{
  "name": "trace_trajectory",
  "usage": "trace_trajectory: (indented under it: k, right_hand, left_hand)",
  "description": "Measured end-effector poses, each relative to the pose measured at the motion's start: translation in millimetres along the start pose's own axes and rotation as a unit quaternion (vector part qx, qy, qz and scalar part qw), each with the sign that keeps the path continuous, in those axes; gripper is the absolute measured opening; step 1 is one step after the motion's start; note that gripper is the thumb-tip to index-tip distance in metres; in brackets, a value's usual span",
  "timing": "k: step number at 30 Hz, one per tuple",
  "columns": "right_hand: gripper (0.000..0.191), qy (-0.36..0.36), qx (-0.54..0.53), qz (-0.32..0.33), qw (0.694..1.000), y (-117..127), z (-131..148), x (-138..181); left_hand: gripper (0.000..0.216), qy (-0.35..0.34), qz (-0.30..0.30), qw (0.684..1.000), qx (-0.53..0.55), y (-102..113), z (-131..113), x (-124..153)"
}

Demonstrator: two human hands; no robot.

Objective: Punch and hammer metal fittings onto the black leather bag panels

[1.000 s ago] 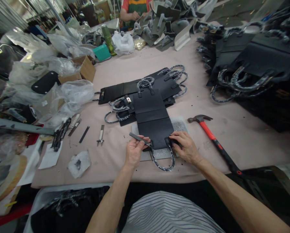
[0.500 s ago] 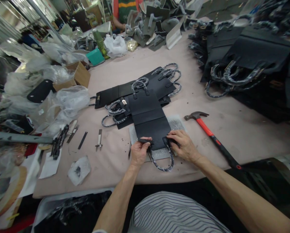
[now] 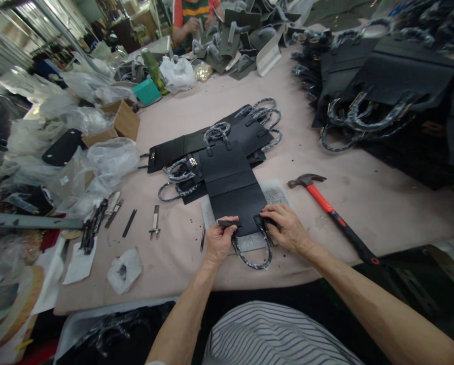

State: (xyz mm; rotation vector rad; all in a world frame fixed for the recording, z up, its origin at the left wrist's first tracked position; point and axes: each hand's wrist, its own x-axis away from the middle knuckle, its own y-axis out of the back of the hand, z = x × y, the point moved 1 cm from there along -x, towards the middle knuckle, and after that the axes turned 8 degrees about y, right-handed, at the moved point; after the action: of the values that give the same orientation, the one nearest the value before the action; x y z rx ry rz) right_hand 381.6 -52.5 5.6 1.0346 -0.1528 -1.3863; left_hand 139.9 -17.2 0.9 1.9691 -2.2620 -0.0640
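A black bag panel point(image 3: 236, 195) lies flat before me, its near end over a pale slab point(image 3: 278, 195). Its plastic-wrapped handle point(image 3: 255, 264) loops towards me off the near edge. My left hand point(image 3: 219, 242) is closed at the panel's left near corner, a slim dark flat piece point(image 3: 227, 222) between thumb and fingers. I cannot make out its kind. At the right near corner my right hand point(image 3: 287, 228) pinches the handle's base; its fingertips partly hide that spot. More black bag panels point(image 3: 184, 147) with wrapped handles lie beneath and beyond this one.
A claw hammer point(image 3: 327, 208) lies to the right. On the left are a caliper-like tool point(image 3: 155, 221), a dark strip point(image 3: 129, 223) and a plastic bag point(image 3: 125, 270) of small dark bits. Black bags point(image 3: 402, 71) pile up at far right. Across the table sits a person point(image 3: 196, 23).
My hands stay at the same two corners; the dark piece in my left hand has tilted slightly. Across the table, the other person's hands have risen. The view has shifted a little.
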Motion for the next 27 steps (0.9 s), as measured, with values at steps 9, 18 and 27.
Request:
trace_trajectory:
  k: [9,18,27]
  right_hand:
    - [0.032,0.003,0.003,-0.001,1.000,-2.1,-2.3,1.5]
    - [0.032,0.000,0.002,-0.003,1.000,-1.5,-1.3,0.4]
    - [0.034,-0.004,-0.004,-0.008,1.000,-0.2,-0.8,-0.8]
  left_hand:
    - [0.013,-0.026,0.002,0.999,-0.028,-1.3,-7.3,0.7]
    - [0.012,-0.090,-0.005,0.992,-0.085,-5.3,-8.5,3.0]
    - [0.014,-0.112,-0.019,0.986,-0.118,-7.4,-5.0,5.1]
